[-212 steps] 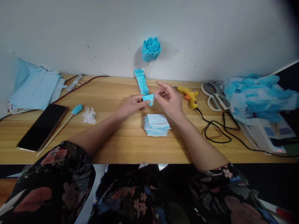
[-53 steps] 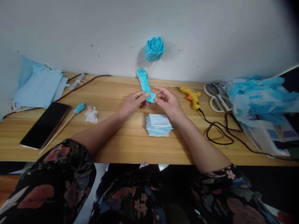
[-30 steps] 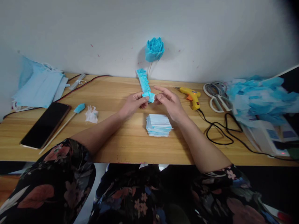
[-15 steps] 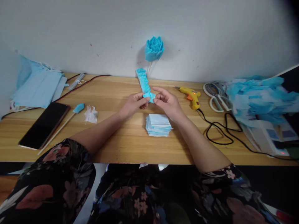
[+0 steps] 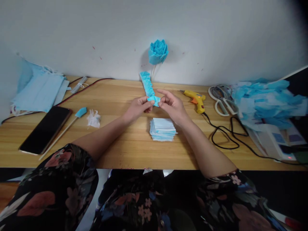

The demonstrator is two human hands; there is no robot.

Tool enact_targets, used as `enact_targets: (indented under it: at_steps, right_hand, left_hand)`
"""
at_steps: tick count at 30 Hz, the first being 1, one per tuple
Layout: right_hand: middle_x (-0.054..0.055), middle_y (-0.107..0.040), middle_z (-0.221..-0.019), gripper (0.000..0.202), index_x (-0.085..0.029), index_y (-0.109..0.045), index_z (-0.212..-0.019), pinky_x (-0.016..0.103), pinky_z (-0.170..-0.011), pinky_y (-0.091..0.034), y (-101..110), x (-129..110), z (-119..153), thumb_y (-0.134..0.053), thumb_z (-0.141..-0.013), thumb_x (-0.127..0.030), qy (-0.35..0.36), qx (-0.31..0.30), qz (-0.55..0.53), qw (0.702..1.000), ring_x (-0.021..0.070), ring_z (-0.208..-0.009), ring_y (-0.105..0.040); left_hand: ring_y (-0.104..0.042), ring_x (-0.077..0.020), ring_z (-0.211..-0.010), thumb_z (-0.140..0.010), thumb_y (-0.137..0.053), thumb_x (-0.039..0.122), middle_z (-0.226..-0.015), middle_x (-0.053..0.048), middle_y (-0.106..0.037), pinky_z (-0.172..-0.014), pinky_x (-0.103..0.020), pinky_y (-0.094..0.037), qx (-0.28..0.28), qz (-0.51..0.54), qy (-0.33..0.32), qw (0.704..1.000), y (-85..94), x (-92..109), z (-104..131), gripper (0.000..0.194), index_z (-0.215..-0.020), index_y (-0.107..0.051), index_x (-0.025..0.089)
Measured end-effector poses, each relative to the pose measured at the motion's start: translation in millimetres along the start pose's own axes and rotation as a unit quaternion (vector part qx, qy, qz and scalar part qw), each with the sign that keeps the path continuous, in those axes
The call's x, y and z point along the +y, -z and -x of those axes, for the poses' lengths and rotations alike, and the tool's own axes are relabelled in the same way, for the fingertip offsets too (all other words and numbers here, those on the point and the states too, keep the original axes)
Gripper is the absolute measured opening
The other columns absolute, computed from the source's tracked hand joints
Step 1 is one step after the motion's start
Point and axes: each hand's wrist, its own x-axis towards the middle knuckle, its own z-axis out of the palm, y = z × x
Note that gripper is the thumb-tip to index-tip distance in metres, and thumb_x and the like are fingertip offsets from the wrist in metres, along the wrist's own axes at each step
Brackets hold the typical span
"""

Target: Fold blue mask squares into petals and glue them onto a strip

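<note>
Between my two hands is a small folded piece of blue mask fabric (image 5: 154, 101). My left hand (image 5: 139, 108) pinches its left end between thumb and fingers. At its right end, my right hand (image 5: 171, 104) pinches with thumb and a finger, the index finger reaching out above. Just behind the piece, a row of overlapping folded blue petals (image 5: 146, 82) lies on the table. A stack of cut fabric squares (image 5: 163, 129), white on top with blue edges, sits in front of my hands. Against the wall stands a blue fabric flower (image 5: 158, 52) on a thin stick.
On the left are face masks (image 5: 40, 89), a phone (image 5: 45, 130), a stick with a blue tip (image 5: 63, 133) and a crumpled white scrap (image 5: 93, 118). On the right lie a yellow glue gun (image 5: 196, 100) with its cord, scissors (image 5: 225, 107) and a blue fabric heap (image 5: 267, 101).
The view has shifted very slightly. Both hands keep their pinch on the folded piece, with almost no movement.
</note>
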Motion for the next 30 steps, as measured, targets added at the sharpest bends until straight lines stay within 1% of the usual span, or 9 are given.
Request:
enact_targets:
  at_steps: [4, 6, 8, 12, 15, 17, 20, 25, 30]
  right_hand:
    - [-0.001, -0.067, -0.089, 0.050, -0.028, -0.067, -0.138, 0.034, -0.085, -0.055, 3, -4, 2, -0.072, -0.089, -0.038, -0.033, -0.022, -0.052, 0.998, 0.0166, -0.084, -0.063]
    - [0.001, -0.069, -0.094, 0.046, -0.028, -0.068, -0.136, 0.035, -0.086, -0.056, 4, -7, 3, -0.069, -0.091, -0.041, -0.049, -0.017, -0.081, 0.995, 0.0175, -0.088, -0.065]
    - [0.000, -0.069, -0.094, 0.045, -0.028, -0.069, -0.134, 0.035, -0.085, -0.056, 4, -8, 3, -0.070, -0.092, -0.043, -0.054, -0.007, -0.096, 0.994, 0.0172, -0.088, -0.065]
    - [-0.001, -0.066, -0.087, 0.052, -0.026, -0.071, -0.131, 0.033, -0.084, -0.055, 2, -3, 2, -0.079, -0.086, -0.049, -0.033, -0.006, -0.068, 0.997, 0.0158, -0.082, -0.062]
    - [-0.003, -0.065, -0.084, 0.059, -0.025, -0.069, -0.133, 0.031, -0.079, -0.052, 1, 1, 0, -0.082, -0.082, -0.053, -0.021, -0.005, -0.046, 0.999, 0.0144, -0.078, -0.060]
    - [-0.003, -0.064, -0.083, 0.060, -0.024, -0.069, -0.133, 0.030, -0.077, -0.051, 2, 2, 0, -0.082, -0.082, -0.052, -0.015, 0.001, -0.034, 0.999, 0.0138, -0.076, -0.059]
    - [-0.004, -0.063, -0.080, 0.056, -0.023, -0.069, -0.132, 0.029, -0.074, -0.048, 2, 2, -1, -0.081, -0.082, -0.045, -0.007, 0.012, -0.019, 1.000, 0.0133, -0.073, -0.056]
    - [-0.003, -0.067, -0.080, 0.054, -0.023, -0.068, -0.133, 0.029, -0.070, -0.048, -1, 0, 0, -0.076, -0.081, -0.037, 0.010, 0.007, 0.026, 1.000, 0.0140, -0.071, -0.057]
    - [-0.002, -0.067, -0.081, 0.050, -0.022, -0.069, -0.132, 0.032, -0.073, -0.050, -5, -3, 3, -0.073, -0.082, -0.031, 0.027, 0.003, 0.052, 0.998, 0.0145, -0.072, -0.058]
  left_hand:
    - [-0.052, -0.0091, -0.059, -0.077, -0.081, 0.058, -0.063, 0.002, -0.060, -0.062, -0.024, -0.043, 0.014, 0.002, 0.001, 1.000, 0.9, -2, 0, 0.045, -0.070, -0.061, 0.018]
    - [-0.052, -0.0092, -0.059, -0.076, -0.081, 0.058, -0.063, 0.002, -0.061, -0.061, -0.024, -0.043, 0.024, 0.008, 0.004, 1.000, 1.5, -3, -1, 0.046, -0.071, -0.061, 0.018]
    - [-0.053, -0.0094, -0.059, -0.076, -0.082, 0.058, -0.064, 0.002, -0.061, -0.062, -0.024, -0.043, 0.026, 0.008, 0.008, 1.000, 1.9, -4, -1, 0.045, -0.072, -0.062, 0.018]
    - [-0.054, -0.0093, -0.059, -0.077, -0.082, 0.057, -0.063, 0.002, -0.061, -0.062, -0.024, -0.044, 0.014, 0.007, 0.002, 1.000, 1.9, -4, -1, 0.045, -0.070, -0.062, 0.018]
    - [-0.054, -0.0092, -0.059, -0.077, -0.083, 0.057, -0.063, 0.002, -0.061, -0.062, -0.024, -0.044, 0.006, 0.012, -0.001, 1.000, 1.2, -3, 0, 0.046, -0.070, -0.062, 0.018]
    - [-0.055, -0.0097, -0.059, -0.081, -0.079, 0.060, -0.065, 0.001, -0.062, -0.062, -0.024, -0.045, 0.008, 0.019, 0.003, 1.000, 0.5, -2, 0, 0.046, -0.072, -0.062, 0.018]
    - [-0.057, -0.0104, -0.060, -0.088, -0.070, 0.063, -0.067, -0.001, -0.064, -0.061, -0.025, -0.045, 0.020, 0.035, 0.012, 0.999, -0.1, -1, 0, 0.048, -0.076, -0.063, 0.018]
    - [-0.055, -0.0089, -0.060, -0.078, -0.082, 0.059, -0.067, 0.002, -0.063, -0.062, -0.023, -0.045, 0.009, 0.020, 0.007, 1.000, 1.2, -2, -1, 0.045, -0.080, -0.064, 0.017]
    - [-0.054, -0.0089, -0.060, -0.080, -0.081, 0.052, -0.065, 0.002, -0.062, -0.063, -0.023, -0.044, 0.010, 0.016, 0.010, 1.000, 2.4, -4, -1, 0.038, -0.077, -0.063, 0.017]
